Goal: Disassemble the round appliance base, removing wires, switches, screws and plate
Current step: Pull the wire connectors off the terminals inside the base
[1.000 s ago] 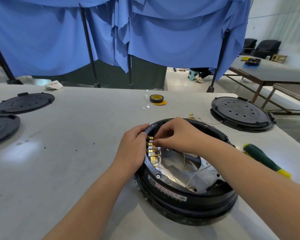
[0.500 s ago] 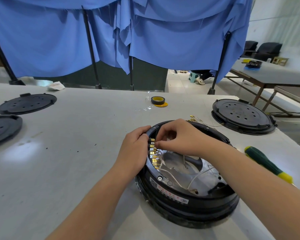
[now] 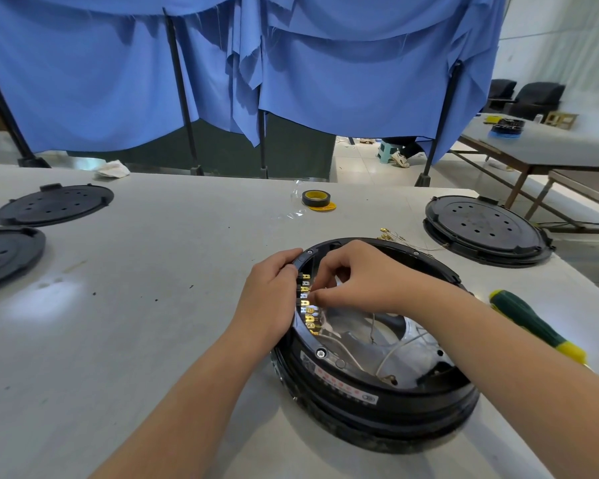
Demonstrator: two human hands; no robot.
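The round black appliance base (image 3: pixel 377 402) lies open side up on the grey table, with a shiny metal plate (image 3: pixel 405 354) and thin white wires (image 3: pixel 391 354) inside. A row of brass terminals (image 3: pixel 306 305) runs along its left inner wall. My left hand (image 3: pixel 272 299) grips the left rim of the base from outside. Reaching in from the right, my right hand (image 3: pixel 357 278) pinches with its fingertips at one of the brass terminals in the row; the grip itself is hidden by the fingers.
A green and yellow screwdriver (image 3: pixel 533 323) lies right of the base. A second black base (image 3: pixel 484 229) sits at the back right, with loose brass-tipped wires (image 3: pixel 395 235) near it. A tape roll (image 3: pixel 315 198) lies behind. Two black round covers (image 3: pixel 54 203) (image 3: pixel 4 254) rest at the left.
The right hand's fingertips have slid slightly down the terminal row. The left hand keeps its hold on the rim. The camera view has shifted a little.
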